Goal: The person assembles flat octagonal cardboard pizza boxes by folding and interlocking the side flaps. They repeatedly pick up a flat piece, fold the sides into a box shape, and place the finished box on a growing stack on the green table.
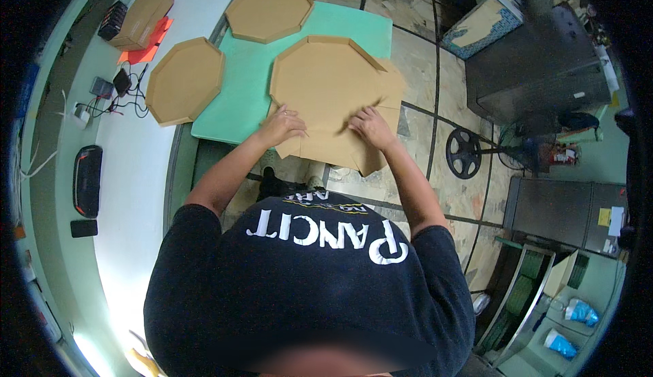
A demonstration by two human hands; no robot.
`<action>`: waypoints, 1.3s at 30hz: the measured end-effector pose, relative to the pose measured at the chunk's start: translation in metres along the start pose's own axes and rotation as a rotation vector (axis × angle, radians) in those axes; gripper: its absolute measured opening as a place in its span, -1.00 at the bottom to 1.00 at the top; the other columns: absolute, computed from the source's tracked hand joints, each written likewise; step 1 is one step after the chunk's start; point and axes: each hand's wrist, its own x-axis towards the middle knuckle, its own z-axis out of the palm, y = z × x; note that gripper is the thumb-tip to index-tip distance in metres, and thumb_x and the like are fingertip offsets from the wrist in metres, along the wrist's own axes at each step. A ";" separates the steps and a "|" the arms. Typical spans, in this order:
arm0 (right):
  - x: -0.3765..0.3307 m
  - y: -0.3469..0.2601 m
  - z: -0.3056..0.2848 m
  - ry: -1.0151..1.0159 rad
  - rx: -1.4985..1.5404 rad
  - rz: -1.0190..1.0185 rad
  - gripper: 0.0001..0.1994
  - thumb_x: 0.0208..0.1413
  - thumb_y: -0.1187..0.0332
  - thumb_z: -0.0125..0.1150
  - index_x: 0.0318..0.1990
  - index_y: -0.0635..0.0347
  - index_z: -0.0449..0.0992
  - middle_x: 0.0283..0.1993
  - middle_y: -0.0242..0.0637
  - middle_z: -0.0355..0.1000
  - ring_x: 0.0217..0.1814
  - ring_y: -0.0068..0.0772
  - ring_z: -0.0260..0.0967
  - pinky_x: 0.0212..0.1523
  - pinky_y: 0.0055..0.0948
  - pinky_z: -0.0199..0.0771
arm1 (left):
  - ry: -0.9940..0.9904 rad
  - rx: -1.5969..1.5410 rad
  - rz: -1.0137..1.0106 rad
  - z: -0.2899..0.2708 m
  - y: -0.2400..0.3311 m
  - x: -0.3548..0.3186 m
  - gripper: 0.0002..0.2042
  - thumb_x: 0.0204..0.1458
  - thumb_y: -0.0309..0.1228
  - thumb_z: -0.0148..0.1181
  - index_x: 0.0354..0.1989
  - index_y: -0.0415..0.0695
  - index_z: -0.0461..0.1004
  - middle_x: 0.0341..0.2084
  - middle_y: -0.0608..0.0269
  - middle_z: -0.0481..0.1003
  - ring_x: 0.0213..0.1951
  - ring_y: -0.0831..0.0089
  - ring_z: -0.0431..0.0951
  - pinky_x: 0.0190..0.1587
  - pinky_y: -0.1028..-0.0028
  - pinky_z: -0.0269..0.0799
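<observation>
A large brown cardboard tray (326, 88), partly folded into an octagon, lies in front of me on a green table (231, 112). Its far and left rims stand up, while the right and near flaps lie flat or hang past the table's edge. My left hand (282, 126) is at the near left corner, its fingers bent and closed on the board. At the near right, my right hand (373, 128) has its fingers pressed together on a flap; slight blur softens the fingertips. Both forearms reach in from below.
Two finished octagonal trays sit beyond: one tray (270, 12) at the far end, another tray (185, 81) on the white counter (132, 173) at left. That counter also bears a cardboard box (141, 18), cables and a black speaker (88, 181). A black fan (464, 153) stands at right.
</observation>
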 end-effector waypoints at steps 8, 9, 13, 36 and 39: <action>0.015 -0.019 0.024 0.105 0.106 0.223 -0.84 0.02 0.34 0.24 -0.32 0.22 0.48 -0.10 -0.12 0.47 0.12 -0.04 0.32 0.27 -0.13 0.20 | 0.157 -0.047 -0.155 0.011 0.017 0.010 -0.88 0.04 -0.30 0.19 -0.40 -0.05 0.57 -0.42 0.27 0.56 -0.17 0.28 0.53 0.27 -0.05 0.01; 0.010 -0.021 0.025 0.132 0.061 0.167 -0.80 0.04 0.30 0.23 -0.27 0.24 0.48 -0.02 -0.09 0.44 0.19 -0.03 0.27 0.31 -0.13 0.15 | 0.184 -0.066 -0.189 0.013 0.018 0.010 -0.88 0.04 -0.31 0.20 -0.42 -0.05 0.57 -0.42 0.27 0.56 -0.18 0.28 0.53 0.27 -0.05 0.01; -0.012 -0.031 0.022 0.148 -0.104 -0.002 -0.52 0.07 0.08 0.18 -0.03 0.36 0.43 0.24 0.02 0.26 0.37 0.03 0.10 0.40 -0.09 0.01 | 0.255 -0.030 -0.185 0.023 0.017 0.005 -0.90 0.02 -0.32 0.22 -0.34 -0.02 0.58 -0.35 0.30 0.59 -0.10 0.27 0.54 0.29 -0.05 0.00; 0.034 -0.024 0.023 -0.083 -0.022 0.509 -0.65 0.25 0.10 -0.07 -0.25 0.22 0.50 -0.25 -0.05 0.47 -0.03 -0.02 0.38 0.20 0.00 0.17 | 0.353 0.190 -0.115 0.016 0.041 0.007 -0.61 -0.05 -0.23 0.27 -0.02 -0.03 0.49 -0.12 0.21 0.43 0.02 0.20 0.36 0.18 0.15 0.14; 0.026 -0.032 0.018 0.197 0.002 0.341 -0.71 0.16 0.15 0.09 -0.20 0.22 0.50 -0.20 -0.12 0.42 -0.05 -0.06 0.35 0.04 -0.16 0.32 | 0.321 0.205 -0.099 0.015 0.040 0.008 -0.59 -0.08 -0.22 0.28 -0.01 -0.01 0.49 -0.11 0.24 0.44 0.03 0.23 0.36 0.20 0.13 0.10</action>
